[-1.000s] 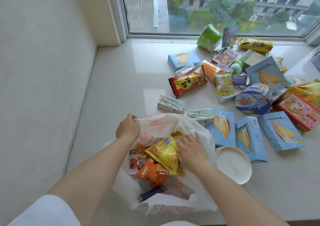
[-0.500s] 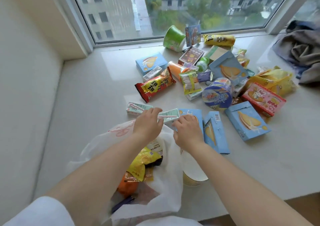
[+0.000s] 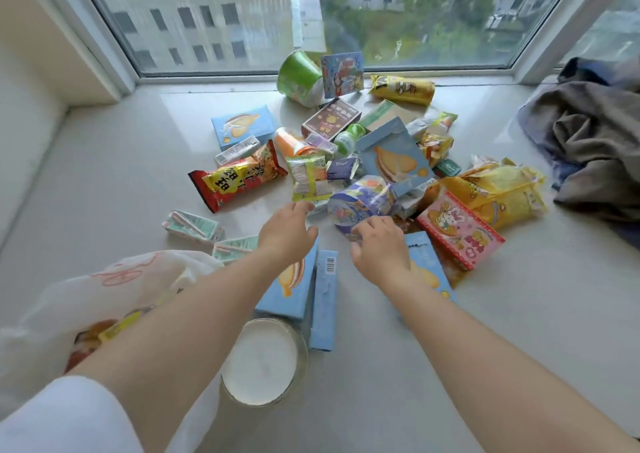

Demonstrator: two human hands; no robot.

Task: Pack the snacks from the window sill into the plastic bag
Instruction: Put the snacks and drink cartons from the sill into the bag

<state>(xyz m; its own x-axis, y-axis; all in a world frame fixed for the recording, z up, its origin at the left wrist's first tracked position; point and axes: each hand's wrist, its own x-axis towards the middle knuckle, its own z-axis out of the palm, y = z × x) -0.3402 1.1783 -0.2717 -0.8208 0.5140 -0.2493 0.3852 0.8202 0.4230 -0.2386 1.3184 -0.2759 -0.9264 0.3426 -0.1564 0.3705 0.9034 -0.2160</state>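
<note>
A pile of snacks covers the window sill (image 3: 114, 175). The white plastic bag (image 3: 69, 300) lies at the near left with several packets inside. My left hand (image 3: 285, 234) hovers over a blue biscuit box (image 3: 294, 286), fingers apart, empty, its fingertips near a green-yellow packet (image 3: 308, 178). My right hand (image 3: 377, 248) is beside a round blue-purple tub (image 3: 360, 199), fingers curled and touching its near edge; it holds nothing that I can see. A red snack bag (image 3: 239, 177) lies to the left of the hands.
A white-lidded round cup (image 3: 263, 359) stands near the front edge between my arms. Two mint cartons (image 3: 192, 225) lie left of my left hand. A green cup (image 3: 299, 78) rests by the window. A pink box (image 3: 457, 229), yellow bags (image 3: 502, 192) and grey cloth (image 3: 595, 133) are at the right.
Both hands left the bag and moved forward over the sill into the snack pile. The view swung to the right, so the bag now lies at the lower left.
</note>
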